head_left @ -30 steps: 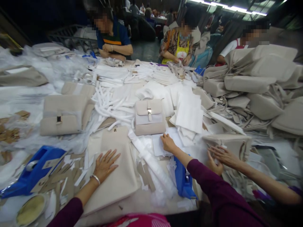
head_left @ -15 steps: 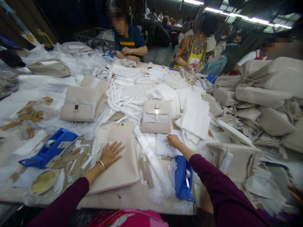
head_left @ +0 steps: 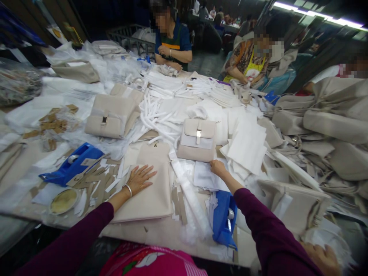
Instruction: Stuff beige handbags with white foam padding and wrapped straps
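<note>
My left hand [head_left: 141, 179] lies flat with spread fingers on a large beige bag [head_left: 156, 195], which rests flat on the table with its flap at the far end. My right hand [head_left: 218, 168] is closed over white sheets [head_left: 202, 177], close to the lower right corner of a small beige flap bag [head_left: 198, 147]. That small bag has a metal clasp and a pale wrap across its front. What the right fingers hold, if anything, is hidden. A blue tape dispenser [head_left: 222, 218] stands just below my right forearm.
Another blue tape dispenser [head_left: 71, 165], a round tub [head_left: 63, 201] and brown card strips [head_left: 99, 184] lie left. Stacked white foam sheets [head_left: 247, 147] are right of centre, beside piled beige bags [head_left: 330, 126]. A co-worker's hand [head_left: 323, 258] shows at lower right; co-workers sit across the table.
The view has swung, so most things sit further right in the picture. My left hand stays flat on the large bag; my right hand stays closed by the small bag. A co-worker's hand appears lower right.
</note>
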The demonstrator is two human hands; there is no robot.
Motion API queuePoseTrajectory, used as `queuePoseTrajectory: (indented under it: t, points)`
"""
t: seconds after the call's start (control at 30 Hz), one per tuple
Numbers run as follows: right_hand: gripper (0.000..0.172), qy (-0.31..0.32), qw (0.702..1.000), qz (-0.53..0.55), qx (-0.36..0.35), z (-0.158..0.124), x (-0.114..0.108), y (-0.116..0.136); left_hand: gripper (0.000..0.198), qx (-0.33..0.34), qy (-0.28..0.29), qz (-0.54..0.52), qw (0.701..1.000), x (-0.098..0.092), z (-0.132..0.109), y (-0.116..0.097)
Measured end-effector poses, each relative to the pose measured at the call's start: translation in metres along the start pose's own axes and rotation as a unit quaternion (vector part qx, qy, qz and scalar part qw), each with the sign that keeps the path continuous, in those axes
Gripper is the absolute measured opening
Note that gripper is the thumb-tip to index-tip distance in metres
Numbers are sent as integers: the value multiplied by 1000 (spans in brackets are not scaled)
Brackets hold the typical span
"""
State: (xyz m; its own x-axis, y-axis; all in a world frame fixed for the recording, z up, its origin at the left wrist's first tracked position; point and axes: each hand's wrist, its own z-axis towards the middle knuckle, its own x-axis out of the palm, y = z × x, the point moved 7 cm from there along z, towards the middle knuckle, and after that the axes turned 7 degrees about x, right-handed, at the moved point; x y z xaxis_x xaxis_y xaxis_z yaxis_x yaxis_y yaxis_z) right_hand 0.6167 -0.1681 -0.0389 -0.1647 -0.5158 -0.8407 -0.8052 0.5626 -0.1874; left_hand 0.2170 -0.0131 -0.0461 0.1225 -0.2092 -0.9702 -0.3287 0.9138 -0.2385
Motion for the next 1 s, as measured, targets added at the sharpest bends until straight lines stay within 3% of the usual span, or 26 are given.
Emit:
queuePoseTrajectory:
  t: [0.13, 0.27, 0.4, 0.5, 0.6, 0.67, 0.83, 1.0]
  points:
    - [24, 28, 998, 58, -8, -5, -16, -11, 48, 13, 7, 16, 1000, 7, -1, 2]
    - [12, 102, 981, 150, -68, -21, -39, -20, 50, 12, 8, 20, 1000, 13, -3, 7]
    - [12, 135, 948, 244, -151, -47, -74, -14, 51, 14, 13, 0, 1000, 15, -7, 6]
    - [16, 146, 904, 340, -216, -70, -103, 9, 51, 14, 8, -15, 1000, 11, -9, 4]
    - [17, 174, 832, 455, -264, -93, -124, 52, 52, 13, 2, -28, 1000, 9, -10, 2]
    - [16, 186, 816, 467, -286, -104, -132, 91, 53, 13, 0, -40, 999, 9, -11, 2]
    - [8, 104, 895, 313, -301, -106, -132, 203, 52, 13, -4, -59, 998, 10, -14, 3]
    - [9, -2, 931, 231, -281, -94, -106, 295, 45, 7, -24, -93, 995, 8, -16, 4]
